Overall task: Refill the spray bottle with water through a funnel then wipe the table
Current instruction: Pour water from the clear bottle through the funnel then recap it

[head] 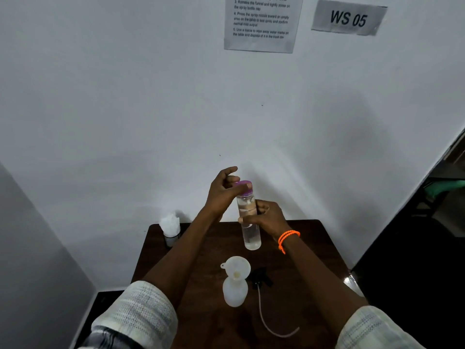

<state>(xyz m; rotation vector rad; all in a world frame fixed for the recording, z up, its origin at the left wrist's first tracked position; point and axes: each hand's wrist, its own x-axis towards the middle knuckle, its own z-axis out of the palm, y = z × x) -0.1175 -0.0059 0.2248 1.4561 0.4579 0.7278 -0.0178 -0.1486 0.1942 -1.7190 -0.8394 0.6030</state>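
Observation:
My right hand (266, 217) grips a clear water bottle (250, 235) by its middle and holds it upright above the dark wooden table (314, 253). My left hand (224, 191) is at the bottle's purple cap (243, 185), thumb and fingers on it. Nearer to me stands the white spray bottle (235, 290) with a white funnel (236, 269) seated in its neck. Beside it on the table lies the black spray head (261, 277) with its long clear tube (271, 321).
A cup holding white tissues (171, 229) stands at the table's far left corner. A white wall is close behind the table, with an instruction sheet (261, 21) and a "WS 05" label (348, 18).

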